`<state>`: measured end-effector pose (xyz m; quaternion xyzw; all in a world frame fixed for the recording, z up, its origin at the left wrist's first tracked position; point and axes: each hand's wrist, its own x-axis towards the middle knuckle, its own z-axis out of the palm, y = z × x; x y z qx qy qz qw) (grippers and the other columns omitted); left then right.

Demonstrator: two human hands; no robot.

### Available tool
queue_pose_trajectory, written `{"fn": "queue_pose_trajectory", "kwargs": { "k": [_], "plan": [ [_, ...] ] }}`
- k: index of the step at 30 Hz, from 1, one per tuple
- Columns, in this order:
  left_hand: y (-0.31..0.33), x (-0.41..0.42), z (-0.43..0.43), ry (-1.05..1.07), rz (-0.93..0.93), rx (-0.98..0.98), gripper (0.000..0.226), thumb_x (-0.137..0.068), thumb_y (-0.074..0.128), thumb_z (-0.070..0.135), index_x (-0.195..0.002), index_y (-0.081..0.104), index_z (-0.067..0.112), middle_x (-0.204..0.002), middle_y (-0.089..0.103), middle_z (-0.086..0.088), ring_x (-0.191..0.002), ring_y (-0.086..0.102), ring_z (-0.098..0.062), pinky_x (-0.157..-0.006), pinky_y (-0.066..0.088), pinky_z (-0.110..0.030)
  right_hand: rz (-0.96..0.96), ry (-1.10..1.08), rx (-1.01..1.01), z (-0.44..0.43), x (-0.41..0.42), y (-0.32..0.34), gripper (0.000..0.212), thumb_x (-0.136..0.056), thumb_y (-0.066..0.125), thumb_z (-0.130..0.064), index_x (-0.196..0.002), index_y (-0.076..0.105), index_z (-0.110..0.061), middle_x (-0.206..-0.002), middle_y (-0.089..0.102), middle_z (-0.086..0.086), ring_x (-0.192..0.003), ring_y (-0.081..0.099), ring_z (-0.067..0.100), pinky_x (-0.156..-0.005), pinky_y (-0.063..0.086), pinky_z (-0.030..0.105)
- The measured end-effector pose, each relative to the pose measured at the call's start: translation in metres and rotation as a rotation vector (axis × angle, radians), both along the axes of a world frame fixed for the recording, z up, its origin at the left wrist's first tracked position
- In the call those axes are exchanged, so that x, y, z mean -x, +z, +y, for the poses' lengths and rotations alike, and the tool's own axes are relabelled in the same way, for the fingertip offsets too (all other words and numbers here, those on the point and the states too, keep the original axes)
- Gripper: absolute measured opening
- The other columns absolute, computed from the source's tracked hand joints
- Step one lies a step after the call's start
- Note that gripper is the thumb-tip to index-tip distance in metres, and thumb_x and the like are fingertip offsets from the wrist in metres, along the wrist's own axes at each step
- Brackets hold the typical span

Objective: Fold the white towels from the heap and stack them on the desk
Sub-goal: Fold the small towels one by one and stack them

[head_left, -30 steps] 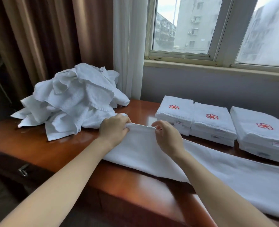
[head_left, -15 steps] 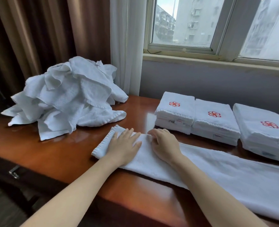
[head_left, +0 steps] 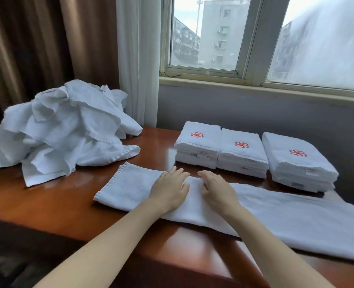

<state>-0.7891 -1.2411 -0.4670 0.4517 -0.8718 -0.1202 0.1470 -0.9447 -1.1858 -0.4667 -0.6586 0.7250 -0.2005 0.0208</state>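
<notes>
Towel (head_left: 276, 215) was laid out long along the near side of the desk (head_left: 53, 204), folded into a strip, with the left hand (head_left: 170, 190) and right hand (head_left: 217, 192) flat on it side by side, fingers loose, pressing not gripping. Messy heap (head_left: 63, 129) sat back left. Three folded stacks (head_left: 242, 150) with red logos were lined up just behind, under the window (head_left: 205, 38).

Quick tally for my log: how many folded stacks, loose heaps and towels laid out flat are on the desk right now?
Folded stacks: 3 (left, middle, right)
Loose heap: 1
Towel laid out flat: 1
Total: 5
</notes>
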Motion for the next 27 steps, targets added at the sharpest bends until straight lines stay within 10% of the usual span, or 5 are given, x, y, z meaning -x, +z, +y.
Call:
{"fn": "queue_pose_trajectory", "kwargs": {
  "k": [7, 13, 27],
  "plan": [
    [-0.017, 0.024, 0.010, -0.012, -0.230, -0.020, 0.053, -0.103, 0.019, 0.049, -0.155, 0.016, 0.036, -0.166, 0.003, 0.003, -0.152, -0.002, -0.015, -0.120, -0.004, -0.053, 0.046, -0.162, -0.087, 0.025, 0.029, -0.004, 0.040, -0.097, 0.038, -0.021, -0.135, 0.050, -0.016, -0.137, 0.052, 0.000, -0.128, 0.045, 0.021, -0.103, 0.032, 0.032],
    [-0.020, 0.009, 0.000, 0.071, -0.301, -0.017, 0.066, -0.093, 0.014, 0.071, -0.154, 0.008, 0.046, -0.166, -0.002, 0.006, -0.152, -0.006, -0.015, -0.114, -0.009, -0.061, 0.097, -0.131, -0.249, 0.025, 0.026, -0.018, 0.067, -0.096, 0.022, -0.061, -0.156, 0.015, -0.033, -0.166, 0.007, 0.000, -0.152, 0.000, 0.021, -0.120, -0.008, 0.050],
    [-0.020, -0.016, -0.011, 0.126, -0.270, -0.014, 0.070, -0.092, 0.014, 0.072, -0.155, 0.011, 0.041, -0.166, 0.001, 0.005, -0.152, -0.004, -0.013, -0.118, -0.004, -0.055, 0.131, -0.162, -0.312, 0.025, 0.023, -0.011, 0.068, -0.095, 0.023, -0.064, -0.156, 0.011, -0.037, -0.166, 0.005, 0.002, -0.152, -0.002, 0.031, -0.118, -0.007, 0.059]
  ]
}}
